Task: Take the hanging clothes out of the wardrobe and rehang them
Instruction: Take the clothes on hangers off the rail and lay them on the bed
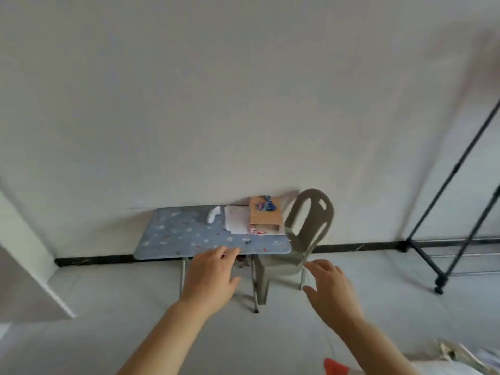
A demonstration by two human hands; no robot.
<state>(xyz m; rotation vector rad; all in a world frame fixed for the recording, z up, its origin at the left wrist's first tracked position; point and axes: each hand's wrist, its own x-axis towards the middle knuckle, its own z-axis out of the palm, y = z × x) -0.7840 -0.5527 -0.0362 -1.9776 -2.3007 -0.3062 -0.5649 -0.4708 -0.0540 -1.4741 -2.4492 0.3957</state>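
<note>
No hanging clothes appear anywhere in this head-camera view, and no wardrobe can be made out for certain. A pale slanted panel (24,266) at the left edge may be part of one, but this cannot be told.

At the right edge stands a bare black garment rack (456,165) on castors, with nothing hung on it.

The person's left hand (211,274) and right hand (330,285) reach forward at about waist height. Both have their fingers spread loosely, and both hold nothing.

Beyond the hands, against a plain wall, is a small table (173,239) with a blue patterned top. It carries papers and a cardboard box (265,215). A grey plastic chair (308,220) stands just beside the table on its right.

Pale bedding with a scrap of something red (335,366) shows in the bottom right corner (too cropped to identify).

The person seems to be between garments, empty-handed and turned away from the clothes. The next move probably calls for turning towards wherever the clothes hang. It would then mean gripping one hanger by its hook and lifting it clear of the rail.
</note>
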